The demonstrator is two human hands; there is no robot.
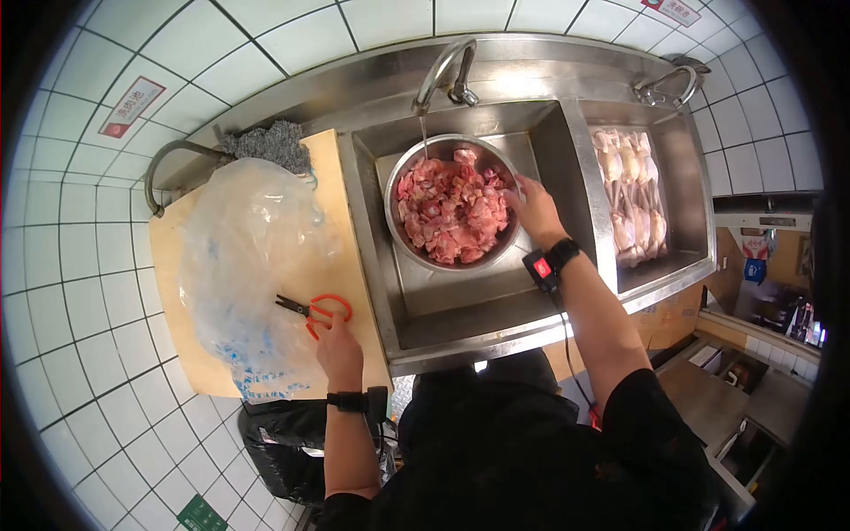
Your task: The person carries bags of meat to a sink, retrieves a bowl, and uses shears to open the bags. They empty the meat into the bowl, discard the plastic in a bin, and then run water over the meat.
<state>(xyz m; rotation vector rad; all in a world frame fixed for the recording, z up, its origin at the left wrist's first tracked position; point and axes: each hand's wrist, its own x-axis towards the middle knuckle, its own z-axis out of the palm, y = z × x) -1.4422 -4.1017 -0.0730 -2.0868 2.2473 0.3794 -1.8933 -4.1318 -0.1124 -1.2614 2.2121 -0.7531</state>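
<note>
My left hand is closed on the orange handles of a pair of scissors, whose dark blades lie over a clear plastic bag on a wooden board. In the sink's middle basin, a round steel bowl is full of cut raw meat. My right hand grips the bowl's right rim, its fingertips near the meat. A thin stream of water runs from the faucet into the bowl.
The wooden board covers the left side, with a grey cloth at its back and another faucet beside it. Packed pale poultry pieces lie in the right basin. A tiled wall rises behind the sink.
</note>
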